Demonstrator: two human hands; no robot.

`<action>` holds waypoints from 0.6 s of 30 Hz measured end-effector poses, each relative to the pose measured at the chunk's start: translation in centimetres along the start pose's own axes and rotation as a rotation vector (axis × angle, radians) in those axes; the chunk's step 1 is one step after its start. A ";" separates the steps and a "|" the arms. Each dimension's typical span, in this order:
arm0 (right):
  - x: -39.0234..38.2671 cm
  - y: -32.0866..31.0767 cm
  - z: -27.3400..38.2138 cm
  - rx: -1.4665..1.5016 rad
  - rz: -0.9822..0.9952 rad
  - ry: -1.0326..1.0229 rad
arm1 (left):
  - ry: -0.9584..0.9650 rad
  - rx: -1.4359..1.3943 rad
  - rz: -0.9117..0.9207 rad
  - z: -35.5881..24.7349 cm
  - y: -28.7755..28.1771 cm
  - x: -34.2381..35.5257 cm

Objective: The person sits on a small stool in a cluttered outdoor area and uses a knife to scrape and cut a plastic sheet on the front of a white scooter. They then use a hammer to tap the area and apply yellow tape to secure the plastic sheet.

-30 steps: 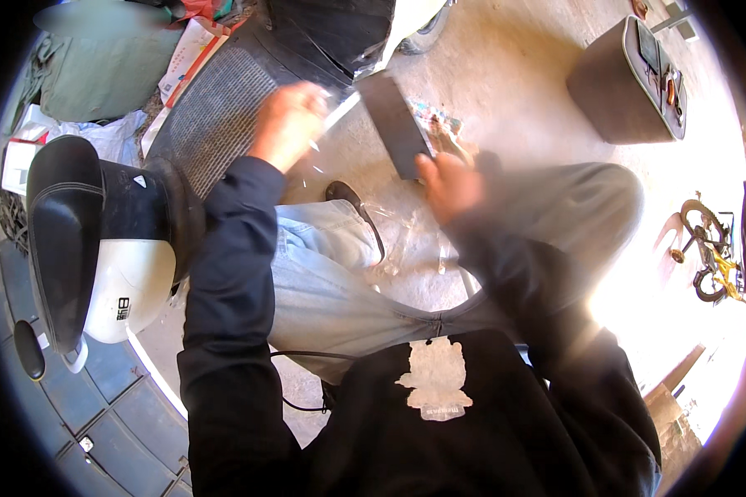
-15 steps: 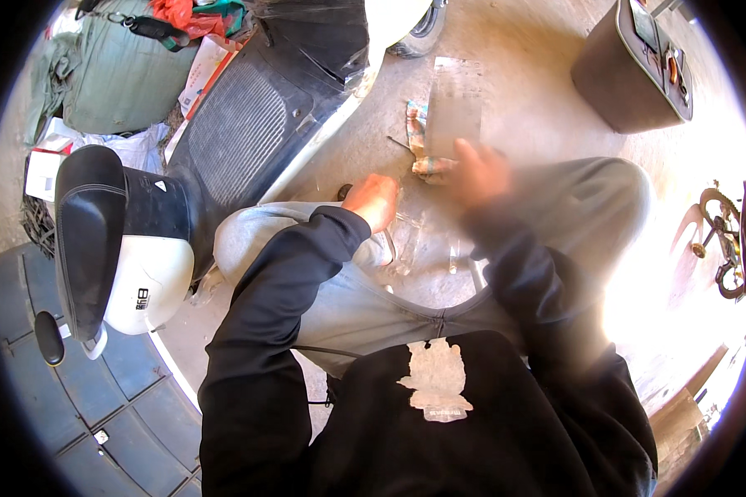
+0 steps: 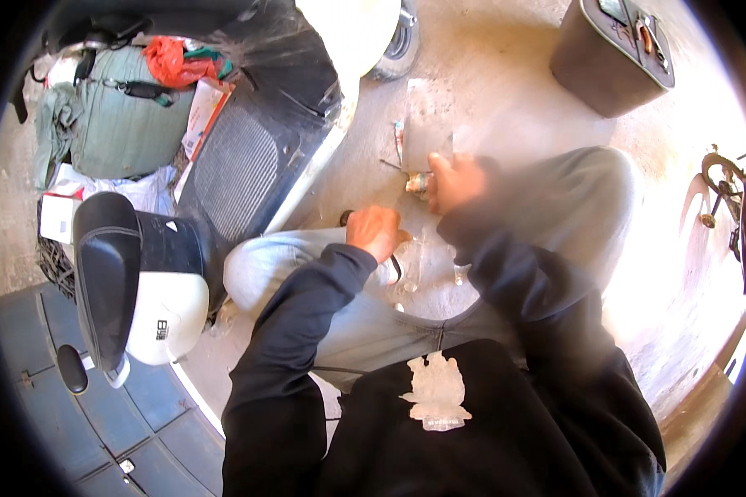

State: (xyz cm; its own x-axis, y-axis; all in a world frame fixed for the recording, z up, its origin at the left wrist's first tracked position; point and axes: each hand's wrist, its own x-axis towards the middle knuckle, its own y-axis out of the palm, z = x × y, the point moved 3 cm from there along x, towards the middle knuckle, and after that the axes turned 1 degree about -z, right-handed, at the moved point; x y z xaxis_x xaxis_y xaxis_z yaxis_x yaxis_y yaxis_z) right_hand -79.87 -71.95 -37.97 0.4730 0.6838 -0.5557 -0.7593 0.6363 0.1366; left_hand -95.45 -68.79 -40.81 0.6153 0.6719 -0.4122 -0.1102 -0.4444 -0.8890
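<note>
My left hand (image 3: 375,234) is closed beside my left knee, its thumb pointing right. What it holds, if anything, I cannot make out. A small dark round thing (image 3: 345,218) shows at its far left edge. My right hand (image 3: 456,184), slightly blurred, is ahead and to the right, its fingers bent next to a crumpled, colourful wrapped piece (image 3: 418,184). Whether it grips that piece is hidden. Just beyond lies a flat, greyish, rectangular sheet (image 3: 429,124). A thin dark stick (image 3: 390,164) pokes out at the sheet's left.
A scooter with a ribbed footboard (image 3: 236,149) and black seat (image 3: 108,273) stands at left. Behind it are a green sack (image 3: 128,116) and a red plastic bag (image 3: 174,62). At far right is a brown bin (image 3: 609,66) with pliers (image 3: 643,35) on top. Small clear pieces (image 3: 414,261) lie between my legs.
The whole view has shifted a little. My right hand has come closer to the crumpled piece and is less blurred. My left hand stays closed in about the same place.
</note>
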 end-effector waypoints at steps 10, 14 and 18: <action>0.3 -0.2 -0.2 0.073 0.055 0.000 | 0.091 0.144 0.218 -0.1 3.7 0.0; 0.3 0.0 -0.3 0.057 0.046 0.038 | 0.110 0.251 0.366 -1.0 4.0 -0.9; 0.2 0.1 -0.2 0.114 0.067 0.037 | 0.135 0.241 0.330 -2.1 2.7 -0.9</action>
State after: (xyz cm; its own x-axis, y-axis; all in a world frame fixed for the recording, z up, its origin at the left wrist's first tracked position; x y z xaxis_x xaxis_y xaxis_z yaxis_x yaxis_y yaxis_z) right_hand -79.92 -71.81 -38.28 0.4043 0.7141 -0.5715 -0.7322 0.6271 0.2657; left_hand -94.68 -71.79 -42.43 0.6113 0.4261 -0.6669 -0.4876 -0.4608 -0.7415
